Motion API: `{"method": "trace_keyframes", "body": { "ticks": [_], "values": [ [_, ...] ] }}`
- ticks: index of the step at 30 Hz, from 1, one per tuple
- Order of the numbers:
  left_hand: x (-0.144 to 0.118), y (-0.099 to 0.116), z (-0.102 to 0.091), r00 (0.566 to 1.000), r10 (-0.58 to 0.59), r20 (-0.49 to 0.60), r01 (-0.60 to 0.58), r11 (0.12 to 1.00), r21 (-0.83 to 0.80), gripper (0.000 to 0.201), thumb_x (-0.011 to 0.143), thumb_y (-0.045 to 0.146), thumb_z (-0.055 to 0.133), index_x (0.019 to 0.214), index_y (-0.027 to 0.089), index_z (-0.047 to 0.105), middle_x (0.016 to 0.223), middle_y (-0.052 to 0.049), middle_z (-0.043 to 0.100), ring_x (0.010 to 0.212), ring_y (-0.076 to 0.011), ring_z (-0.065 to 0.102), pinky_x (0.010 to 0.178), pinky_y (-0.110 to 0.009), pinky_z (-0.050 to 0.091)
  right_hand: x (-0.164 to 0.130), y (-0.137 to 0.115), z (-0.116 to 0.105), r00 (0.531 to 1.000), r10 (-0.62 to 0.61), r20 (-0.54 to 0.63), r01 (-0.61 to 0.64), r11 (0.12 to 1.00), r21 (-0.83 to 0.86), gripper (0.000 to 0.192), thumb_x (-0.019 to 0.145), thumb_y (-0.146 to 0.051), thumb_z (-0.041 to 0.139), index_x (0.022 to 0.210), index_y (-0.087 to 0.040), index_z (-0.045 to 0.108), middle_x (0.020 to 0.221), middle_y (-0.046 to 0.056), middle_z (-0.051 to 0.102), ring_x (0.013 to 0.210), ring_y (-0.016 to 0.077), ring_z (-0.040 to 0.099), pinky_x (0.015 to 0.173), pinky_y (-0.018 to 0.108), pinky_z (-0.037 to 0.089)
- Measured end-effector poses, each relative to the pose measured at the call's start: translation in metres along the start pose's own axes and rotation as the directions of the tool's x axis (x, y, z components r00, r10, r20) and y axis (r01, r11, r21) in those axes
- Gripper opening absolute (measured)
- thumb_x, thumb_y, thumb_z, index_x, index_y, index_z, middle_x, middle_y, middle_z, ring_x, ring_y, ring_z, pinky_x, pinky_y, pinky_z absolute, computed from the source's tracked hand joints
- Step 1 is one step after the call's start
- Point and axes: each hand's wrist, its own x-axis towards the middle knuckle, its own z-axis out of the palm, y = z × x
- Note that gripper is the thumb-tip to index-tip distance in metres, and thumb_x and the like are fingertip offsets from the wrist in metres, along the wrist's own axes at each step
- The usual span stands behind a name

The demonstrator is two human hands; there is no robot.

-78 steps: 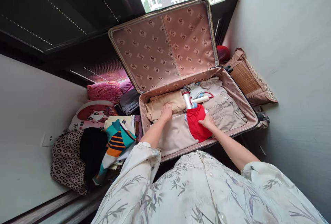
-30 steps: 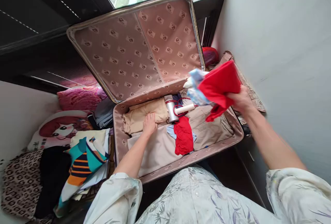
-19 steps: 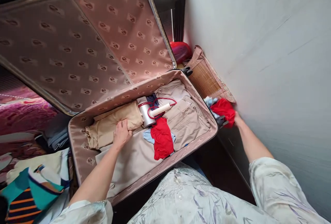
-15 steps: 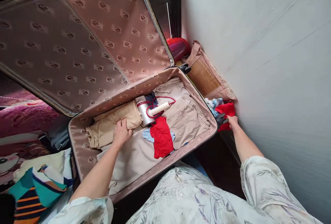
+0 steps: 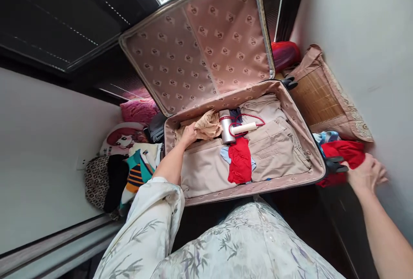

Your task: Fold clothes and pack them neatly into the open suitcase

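Observation:
An open suitcase (image 5: 206, 199) with pink patterned lining stands in front of me, packed with folded clothes. At its left end, my left hand (image 5: 189, 136) grips the edge of a tan garment (image 5: 208, 125), which is bunched up. Right of that garment lies a silver and white hair dryer (image 5: 227, 129) with a red cord. A red cloth (image 5: 239, 160) sits below the dryer, on beige trousers (image 5: 274, 150). Outside the case, my right hand (image 5: 368, 173) is beside another red cloth (image 5: 346, 152), its fingers loosely apart and slightly blurred.
A bamboo mat with a fabric border (image 5: 322, 98) leans near the white wall (image 5: 371, 34) on the right. Piled clothes (image 5: 140, 169) and a round cartoon cushion (image 5: 124, 139) lie left of the case. The raised lid (image 5: 209, 42) rests toward the window. Black suitcase wheels (image 5: 335, 165) jut out on the right.
The view has swung left, showing more on that side. My left hand has gripped and bunched up the tan garment it lay on. My right hand has come off the red cloth outside.

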Motion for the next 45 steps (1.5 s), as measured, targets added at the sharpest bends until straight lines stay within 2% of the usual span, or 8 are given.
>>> {"method": "trace_keyframes", "body": {
  "ticks": [12, 18, 22, 25, 28, 32, 37, 45],
  "values": [
    [-0.075, -0.020, -0.128, 0.943, 0.200, -0.265, -0.170, 0.977, 0.131, 0.039, 0.086, 0.021, 0.047, 0.121, 0.015, 0.062, 0.108, -0.010, 0.071, 0.106, -0.0267, 0.067, 0.093, -0.032, 0.050, -0.045, -0.119, -0.078, 0.918, -0.340, -0.204, 0.377, 0.907, 0.189, 0.057, 0.093, -0.059, 0.046, 0.149, -0.049, 0.049, 0.129, 0.015, 0.065, 0.127, 0.0434, 0.057, 0.111, 0.067, 0.044],
    [-0.190, 0.024, -0.029, 0.974, 0.114, 0.194, -0.161, 0.956, 0.247, 0.032, 0.094, 0.022, 0.050, 0.124, 0.022, 0.062, 0.107, -0.014, 0.068, 0.103, -0.0308, 0.067, 0.092, -0.040, 0.051, -0.083, -0.197, -0.026, 0.835, -0.547, 0.066, 0.526, 0.826, 0.202, 0.040, 0.093, -0.041, 0.047, 0.128, -0.030, 0.066, 0.113, 0.016, 0.071, 0.104, 0.0352, 0.068, 0.100, 0.054, 0.054],
    [-0.224, 0.039, 0.061, 0.854, 0.099, 0.511, -0.230, 0.953, 0.199, 0.039, 0.088, 0.027, 0.063, 0.126, 0.021, 0.058, 0.120, -0.019, 0.063, 0.104, -0.0334, 0.069, 0.085, -0.042, 0.054, -0.127, -0.241, 0.041, 0.578, -0.658, 0.483, 0.585, 0.746, 0.317, 0.038, 0.085, -0.029, 0.051, 0.118, -0.020, 0.066, 0.111, 0.014, 0.072, 0.090, 0.0262, 0.069, 0.088, 0.042, 0.056],
    [-0.215, 0.027, 0.073, 0.812, 0.189, 0.553, -0.258, 0.965, 0.049, 0.053, 0.084, 0.042, 0.073, 0.128, 0.018, 0.056, 0.120, -0.019, 0.063, 0.105, -0.0334, 0.069, 0.089, -0.042, 0.054, -0.159, -0.268, 0.080, 0.338, -0.660, 0.671, 0.679, 0.664, 0.312, 0.038, 0.085, -0.024, 0.054, 0.121, -0.020, 0.065, 0.113, 0.012, 0.071, 0.094, 0.0237, 0.067, 0.087, 0.035, 0.052],
    [-0.193, -0.001, 0.053, 0.824, 0.338, 0.455, -0.312, 0.940, -0.135, 0.043, 0.093, 0.044, 0.065, 0.128, 0.019, 0.057, 0.121, -0.015, 0.065, 0.112, -0.0287, 0.066, 0.098, -0.039, 0.051, -0.179, -0.289, 0.105, 0.228, -0.618, 0.753, 0.755, 0.600, 0.263, 0.035, 0.087, -0.021, 0.055, 0.121, -0.018, 0.065, 0.114, 0.013, 0.069, 0.100, 0.0232, 0.064, 0.087, 0.031, 0.046],
    [-0.162, -0.041, 0.036, 0.974, 0.153, 0.164, -0.169, 0.982, 0.085, 0.084, 0.082, 0.042, 0.079, 0.152, 0.017, 0.040, 0.155, -0.025, 0.043, 0.146, -0.0391, 0.039, 0.119, -0.054, 0.031, -0.190, -0.311, 0.131, 0.233, -0.569, 0.789, 0.779, 0.594, 0.199, 0.030, 0.090, -0.020, 0.054, 0.118, -0.016, 0.065, 0.112, 0.012, 0.066, 0.099, 0.0229, 0.063, 0.085, 0.030, 0.044],
    [-0.128, -0.060, 0.044, 0.954, 0.137, 0.267, -0.183, 0.970, 0.158, 0.143, 0.056, 0.046, 0.096, 0.166, 0.019, 0.009, 0.170, -0.025, 0.015, 0.158, -0.0454, 0.005, 0.124, -0.063, 0.009, -0.202, -0.325, 0.155, 0.261, -0.564, 0.783, 0.780, 0.601, 0.172, 0.029, 0.089, -0.017, 0.054, 0.116, -0.015, 0.065, 0.110, 0.013, 0.066, 0.098, 0.0235, 0.063, 0.083, 0.030, 0.044],
    [-0.098, -0.028, 0.029, 0.881, 0.043, 0.472, -0.129, 0.980, 0.152, 0.144, 0.053, 0.042, 0.098, 0.166, 0.027, 0.010, 0.148, -0.026, 0.050, 0.126, -0.0455, 0.057, 0.104, -0.052, 0.043, -0.207, -0.306, 0.157, 0.317, -0.613, 0.724, 0.718, 0.654, 0.240, 0.031, 0.086, -0.017, 0.056, 0.115, -0.017, 0.067, 0.106, 0.010, 0.070, 0.097, 0.0227, 0.067, 0.088, 0.032, 0.048]
  ]
}}
